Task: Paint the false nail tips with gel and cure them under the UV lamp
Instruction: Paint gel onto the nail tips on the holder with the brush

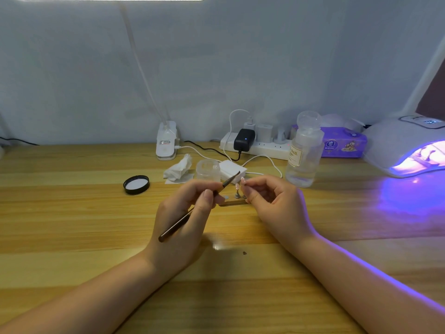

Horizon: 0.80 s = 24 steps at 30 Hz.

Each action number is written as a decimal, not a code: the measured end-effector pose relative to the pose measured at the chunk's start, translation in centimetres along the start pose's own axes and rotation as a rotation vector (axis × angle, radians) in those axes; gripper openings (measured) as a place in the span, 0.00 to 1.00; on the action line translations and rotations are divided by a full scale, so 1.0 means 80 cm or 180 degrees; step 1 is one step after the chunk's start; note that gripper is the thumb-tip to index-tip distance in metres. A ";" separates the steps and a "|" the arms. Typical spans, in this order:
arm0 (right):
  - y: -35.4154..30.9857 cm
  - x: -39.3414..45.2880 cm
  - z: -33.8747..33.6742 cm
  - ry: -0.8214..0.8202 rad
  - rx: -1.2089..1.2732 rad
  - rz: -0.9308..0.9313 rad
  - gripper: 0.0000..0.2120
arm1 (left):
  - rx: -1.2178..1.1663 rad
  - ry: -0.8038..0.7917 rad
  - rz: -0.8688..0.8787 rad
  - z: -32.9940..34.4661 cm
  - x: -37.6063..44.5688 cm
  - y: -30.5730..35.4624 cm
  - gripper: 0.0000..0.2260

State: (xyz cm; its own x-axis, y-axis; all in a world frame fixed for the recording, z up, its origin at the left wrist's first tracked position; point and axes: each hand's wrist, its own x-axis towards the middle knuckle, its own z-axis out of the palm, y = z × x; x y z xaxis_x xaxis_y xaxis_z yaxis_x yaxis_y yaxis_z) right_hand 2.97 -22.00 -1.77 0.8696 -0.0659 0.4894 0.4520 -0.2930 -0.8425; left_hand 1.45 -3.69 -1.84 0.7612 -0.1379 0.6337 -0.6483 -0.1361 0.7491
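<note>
A light wooden table (72, 213) with long plank grain ran up to a pale fabric backdrop (216, 68), and a bright panel glowed along the top of the view. At the table's middle the left hand (183, 220) had its fingers curled around a dark-handled brush (192, 213), whose bristle end pointed up and right toward the right hand (274, 203). That hand pinched a small false nail tip (242, 181) between thumb and forefinger, just above a little stand (237, 196) on a wooden strip. Beyond the hands stood a clear open jar (208, 169), with its black lid (136, 184) lying inside-up well to the left, and a crumpled tissue (179, 168) beside the jar. Along the far edge sat a white clip-lamp base (166, 141), a power strip (255, 145) with a black adapter plugged in, a clear pump bottle (304, 150) and a purple tissue pack (344, 143). At the far right corner the white UV lamp (395, 141) was lit, casting violet light over the table and along the right forearm
</note>
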 end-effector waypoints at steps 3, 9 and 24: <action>0.000 0.001 0.000 0.0021 -0.0028 -0.0012 0.06 | 0.0035 -0.0035 0.0014 0.001 -0.002 0.003 0.12; 0.003 0.001 -0.001 0.0099 -0.0117 0.0011 0.06 | 0.0188 -0.0156 0.0167 -0.001 -0.004 0.005 0.13; -0.001 0.000 -0.002 0.0098 -0.0156 0.0082 0.05 | 0.0400 -0.0163 0.0335 0.000 -0.003 0.008 0.12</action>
State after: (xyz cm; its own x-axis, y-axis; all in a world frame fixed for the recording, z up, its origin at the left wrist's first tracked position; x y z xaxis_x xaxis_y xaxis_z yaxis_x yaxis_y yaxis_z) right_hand 2.95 -22.14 -1.67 0.8739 -0.1032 0.4750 0.4185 -0.3370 -0.8434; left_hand 0.83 -3.70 -1.53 0.6892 -0.2074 0.6942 -0.7238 -0.2396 0.6470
